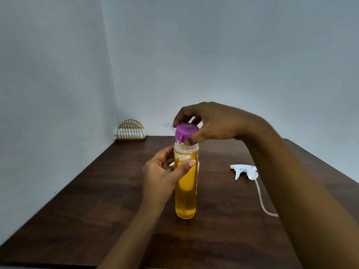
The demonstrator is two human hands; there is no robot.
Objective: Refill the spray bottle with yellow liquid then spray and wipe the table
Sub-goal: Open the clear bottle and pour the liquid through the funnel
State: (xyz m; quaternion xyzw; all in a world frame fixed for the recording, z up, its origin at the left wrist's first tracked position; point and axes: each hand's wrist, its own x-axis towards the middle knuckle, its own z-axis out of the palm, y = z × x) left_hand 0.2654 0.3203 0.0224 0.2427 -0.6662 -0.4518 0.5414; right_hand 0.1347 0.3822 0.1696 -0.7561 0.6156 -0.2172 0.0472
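Note:
A tall clear bottle of yellow liquid [185,199] stands upright on the dark wooden table [97,191], near the middle. My left hand [161,173] wraps around its upper part from the left, thumb across the front. My right hand [211,123] grips the purple cap [185,132] from above; the cap sits tilted over the bottle's neck. A white spray trigger head [244,171] with a long clear tube [261,199] lies on the table to the right. Something clear pokes out behind the cap, mostly hidden by my right hand.
A gold wire holder [131,131] with something white in it stands in the far left corner against the pale wall. The table's left edge runs diagonally toward me, and its right edge passes behind my right forearm.

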